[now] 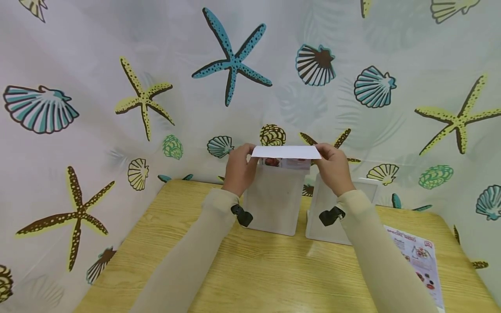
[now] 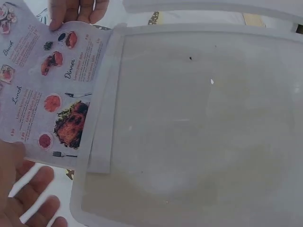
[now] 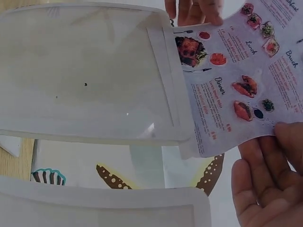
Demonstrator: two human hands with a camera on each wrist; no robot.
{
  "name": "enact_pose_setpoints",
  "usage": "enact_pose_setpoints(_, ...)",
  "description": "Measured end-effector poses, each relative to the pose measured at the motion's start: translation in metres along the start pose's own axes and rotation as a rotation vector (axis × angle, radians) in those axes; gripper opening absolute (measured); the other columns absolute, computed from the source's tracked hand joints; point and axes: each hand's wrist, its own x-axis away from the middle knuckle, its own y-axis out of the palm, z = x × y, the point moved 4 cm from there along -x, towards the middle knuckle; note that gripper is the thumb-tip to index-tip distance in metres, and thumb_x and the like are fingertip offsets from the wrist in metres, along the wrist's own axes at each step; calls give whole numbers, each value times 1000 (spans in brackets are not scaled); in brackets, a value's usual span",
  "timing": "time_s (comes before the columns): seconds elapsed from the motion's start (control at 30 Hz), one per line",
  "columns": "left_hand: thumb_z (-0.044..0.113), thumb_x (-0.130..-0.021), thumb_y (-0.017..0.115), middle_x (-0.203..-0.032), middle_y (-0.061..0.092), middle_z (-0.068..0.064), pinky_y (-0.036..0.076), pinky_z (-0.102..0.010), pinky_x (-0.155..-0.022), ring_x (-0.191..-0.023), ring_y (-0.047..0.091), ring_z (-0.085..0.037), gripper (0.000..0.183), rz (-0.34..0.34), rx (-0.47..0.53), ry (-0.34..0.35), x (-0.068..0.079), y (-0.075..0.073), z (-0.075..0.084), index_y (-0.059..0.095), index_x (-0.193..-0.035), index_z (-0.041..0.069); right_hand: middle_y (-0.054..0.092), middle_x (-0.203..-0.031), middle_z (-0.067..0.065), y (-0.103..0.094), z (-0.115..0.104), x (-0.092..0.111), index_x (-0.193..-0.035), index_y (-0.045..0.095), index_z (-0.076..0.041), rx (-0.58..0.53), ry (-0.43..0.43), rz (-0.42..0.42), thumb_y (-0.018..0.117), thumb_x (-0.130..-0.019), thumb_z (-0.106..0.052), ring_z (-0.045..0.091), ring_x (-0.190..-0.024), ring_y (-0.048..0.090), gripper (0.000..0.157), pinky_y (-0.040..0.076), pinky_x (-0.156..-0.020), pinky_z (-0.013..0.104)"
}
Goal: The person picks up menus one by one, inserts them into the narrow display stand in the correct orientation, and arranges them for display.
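A printed menu sheet [image 1: 285, 152] is bent over at the top of an upright clear sign holder [image 1: 272, 200]. In the left wrist view, the edge of the menu [image 2: 42, 104] sits inside the holder [image 2: 199, 123] as a slightly slanted strip. My left hand [image 1: 238, 169] pinches one side of the sheet, thumb against the printed face. The opposite side is pinched between the thumb and fingers of my right hand [image 1: 334, 167], also seen in the right wrist view [image 3: 270, 175]. Most of the holder's panel shows no print behind it.
Just right of the first holder stands a second clear sign holder [image 1: 326, 221]. Another printed menu [image 1: 419, 261] lies flat on the wooden table [image 1: 258, 274] by my right forearm. A curtain [image 1: 176, 39] with starfish and shells hangs behind the table.
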Motion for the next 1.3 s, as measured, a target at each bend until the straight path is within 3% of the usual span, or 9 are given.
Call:
enact_pose_setpoints(0.13,27,-107,58,-122,71,-8,45,-47,-108,-122,62,-26,25,43,123,-23,-1,-2,2,68,-123,9,71,-118,20,0,-1,0,-122,70,2,11,-1,14,57,-108,-17,28,-104,67,27,53,-87,35)
enact_pose_setpoints(0.23,38,-108,55,-121,71,-7,46,-47,-108,-122,63,-26,32,68,206,-43,-3,-6,7,67,-121,11,72,-116,19,-2,-4,1,-121,71,1,12,-16,17,57,-108,-24,26,-101,67,31,51,-82,30)
enact_pose_setpoints(0.37,49,-107,52,-118,71,-5,49,-46,-106,-119,64,-24,41,63,262,-74,-5,-8,12,66,-118,12,71,-113,19,-3,-4,3,-117,70,1,-17,-19,-14,57,-108,-29,30,-104,68,33,52,-87,33)
enact_pose_setpoints(0.47,46,-107,53,-116,70,-5,51,-43,-100,-113,64,-22,38,63,289,-103,-6,-8,12,66,-117,11,71,-113,19,-3,-1,3,-117,69,0,-18,3,-32,57,-108,-28,31,-108,68,31,52,-90,37)
enact_pose_setpoints(0.7,35,-109,55,-112,70,-6,53,-40,-90,-106,63,-21,31,89,295,-124,-10,-8,10,67,-120,9,71,-111,19,-1,4,4,-117,69,2,-8,4,-55,60,-107,-19,30,-104,68,24,53,-90,37)
enact_pose_setpoints(1.3,32,-108,57,-111,71,-8,54,-38,-86,-102,64,-21,30,120,276,-94,-14,-10,12,67,-119,6,73,-105,20,4,5,4,-114,69,2,24,-26,-48,61,-106,-18,37,-102,69,23,53,-91,43)
